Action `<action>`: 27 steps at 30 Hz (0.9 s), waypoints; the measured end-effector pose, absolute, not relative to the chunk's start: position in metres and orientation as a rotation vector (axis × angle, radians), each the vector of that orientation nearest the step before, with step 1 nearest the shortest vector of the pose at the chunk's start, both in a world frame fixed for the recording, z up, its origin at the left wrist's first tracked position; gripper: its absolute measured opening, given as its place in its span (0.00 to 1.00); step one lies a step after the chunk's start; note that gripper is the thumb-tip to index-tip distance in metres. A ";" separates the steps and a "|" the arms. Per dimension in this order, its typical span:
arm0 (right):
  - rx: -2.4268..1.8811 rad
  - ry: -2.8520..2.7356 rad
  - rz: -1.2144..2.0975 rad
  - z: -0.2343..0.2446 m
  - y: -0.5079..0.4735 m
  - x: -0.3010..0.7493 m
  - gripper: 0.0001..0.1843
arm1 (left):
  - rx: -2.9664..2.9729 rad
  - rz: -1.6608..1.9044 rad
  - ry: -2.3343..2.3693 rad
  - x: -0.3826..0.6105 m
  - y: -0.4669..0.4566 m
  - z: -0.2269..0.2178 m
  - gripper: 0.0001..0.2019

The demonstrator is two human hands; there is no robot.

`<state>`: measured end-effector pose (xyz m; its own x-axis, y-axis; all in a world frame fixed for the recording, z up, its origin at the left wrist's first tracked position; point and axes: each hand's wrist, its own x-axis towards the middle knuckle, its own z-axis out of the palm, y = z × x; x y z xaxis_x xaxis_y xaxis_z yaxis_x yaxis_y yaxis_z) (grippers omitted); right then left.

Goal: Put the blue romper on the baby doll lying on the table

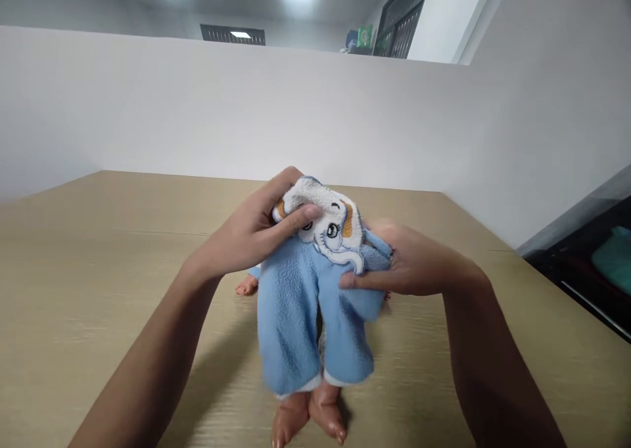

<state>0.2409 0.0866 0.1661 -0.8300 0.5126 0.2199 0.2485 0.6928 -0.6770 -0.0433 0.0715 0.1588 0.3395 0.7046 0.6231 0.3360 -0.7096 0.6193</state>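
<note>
Forearms (152, 349) flank the lower frame; at centre, left hand (263, 224) and right hand (417, 261), equally near, grip opposite sides of a blue fleece doll outfit (290, 313), its long axis running down-frame towards doll's feet (290, 418).

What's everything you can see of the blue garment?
The blue garment looks fleecy, with two legs ending in white cuffs and a white cartoon face with stitched eyes and orange patches. Creased, it is held over the table by the left hand, thumb across the face, and the right hand opposite. Doll feet show below the cuffs.
</note>
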 end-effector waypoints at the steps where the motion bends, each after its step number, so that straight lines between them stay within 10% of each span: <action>1: -0.578 -2.463 0.894 0.165 0.086 0.240 0.12 | 2.219 1.248 0.912 -0.049 0.072 0.161 0.15; 6: -0.607 -2.250 1.012 0.157 0.090 0.241 0.09 | 2.108 0.761 0.819 -0.080 0.072 0.168 0.18; 16: -0.679 -2.505 1.255 0.134 0.097 0.212 0.35 | 2.094 0.807 0.683 -0.059 0.072 0.163 0.18; 27: -0.367 -2.507 1.797 0.123 0.111 0.224 0.30 | 2.020 0.898 0.726 -0.084 0.087 0.155 0.20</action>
<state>0.2240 0.1112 0.1231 -0.9715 0.2107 -0.1084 0.1704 0.3031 -0.9376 -0.0845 0.0867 0.1552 0.5847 0.7376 0.3377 0.1763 -0.5219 0.8346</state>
